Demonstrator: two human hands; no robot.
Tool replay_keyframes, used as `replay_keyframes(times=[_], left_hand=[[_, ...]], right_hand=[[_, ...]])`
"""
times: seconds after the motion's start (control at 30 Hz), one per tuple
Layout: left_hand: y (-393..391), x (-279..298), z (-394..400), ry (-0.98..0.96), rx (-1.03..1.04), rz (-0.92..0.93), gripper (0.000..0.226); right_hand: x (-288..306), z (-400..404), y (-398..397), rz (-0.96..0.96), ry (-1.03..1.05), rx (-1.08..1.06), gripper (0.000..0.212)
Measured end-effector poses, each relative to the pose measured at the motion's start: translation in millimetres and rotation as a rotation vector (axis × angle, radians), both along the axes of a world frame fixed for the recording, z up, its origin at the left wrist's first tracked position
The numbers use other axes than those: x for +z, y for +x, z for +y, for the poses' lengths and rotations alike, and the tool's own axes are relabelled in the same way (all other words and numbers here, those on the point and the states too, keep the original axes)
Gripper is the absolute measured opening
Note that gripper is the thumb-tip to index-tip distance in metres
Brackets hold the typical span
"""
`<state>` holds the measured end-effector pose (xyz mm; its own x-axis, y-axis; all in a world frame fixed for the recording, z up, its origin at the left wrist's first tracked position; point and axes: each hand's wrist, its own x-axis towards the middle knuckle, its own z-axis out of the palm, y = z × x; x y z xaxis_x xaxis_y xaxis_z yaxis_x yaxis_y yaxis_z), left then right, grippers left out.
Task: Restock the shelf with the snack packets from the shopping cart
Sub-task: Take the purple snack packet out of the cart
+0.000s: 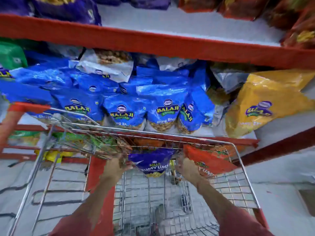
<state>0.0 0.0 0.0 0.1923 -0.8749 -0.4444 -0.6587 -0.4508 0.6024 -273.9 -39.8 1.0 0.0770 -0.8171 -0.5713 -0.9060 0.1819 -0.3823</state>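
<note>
— Which step are we on?

— Picking, I'd say. My left hand (115, 167) and right hand (186, 169) are both reaching into the far end of the shopping cart (245, 181), where two packets stand against the wire: a purple packet (150, 163) between the hands and a red packet (207, 160) just to the right.

— And the grip?

— Left fingers are at the purple packet's left edge, touching it as far as I can judge; the picture is too smeared to tell whether they have closed. Right hand lies between the two packets, against the red one's near edge; whether that grip is shut I cannot tell either.

— Next move?

— Likely a firm pinch on the top seams, then a lift clear of the cart rim up to the shelf (153, 43). The top tier has a bare white stretch between purple bags on the left and red ones on the right.

— Materials?

— Glossy, crinkly film pouches, puffed and soft; they would slip and deform under pressure. The cart is thin chromed wire mesh. Blue packets (162, 109) crowd the middle tier.
</note>
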Motion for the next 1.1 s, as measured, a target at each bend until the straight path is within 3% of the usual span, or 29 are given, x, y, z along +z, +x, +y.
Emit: replay_keyframes(times=[0.17,0.27,0.43,0.63,0.7,0.8,0.83,0.93,1.1], left_hand=[[-17.7,-25.9,-15.1,0.055,0.064,0.069,0.038],[-26.4,-38.2,-16.7,0.024,0.186,0.156,0.036],[-36.0,-31.0,-13.2,-0.026,0.373,0.143,0.024],[-25.2,4.8,7.2,-0.213,0.288,0.143,0.011],[-18.1,20.9,15.2,-0.276,0.315,0.27,0.006],[-13.3,53.3,20.4,-0.394,0.345,0.398,0.028],[-13.4,68.6,20.8,-0.437,0.349,0.448,0.028],[-16.4,116.7,15.9,-0.541,0.297,0.561,0.025],[-15.7,195.7,2.8,-0.689,0.219,0.726,0.019]], right_hand=[[-30.9,-21.1,8.3,-0.332,0.034,-0.185,0.031],[-42.2,-27.1,10.7,-0.342,0.049,-0.252,0.027],[-44.8,-17.8,14.6,-0.37,-0.048,-0.264,0.015],[2.3,7.7,20.2,-0.414,-0.271,-0.204,0.016],[23.3,14.4,20.1,-0.438,-0.339,-0.181,0.015],[60.2,23.1,20.2,-0.481,-0.451,-0.134,0.009],[72.3,26.2,20.3,-0.523,-0.468,-0.121,0.003],[115.9,30.2,23.7,-0.671,-0.476,-0.129,0.021],[184.8,21.5,27.4,-0.776,-0.595,-0.121,0.015]])
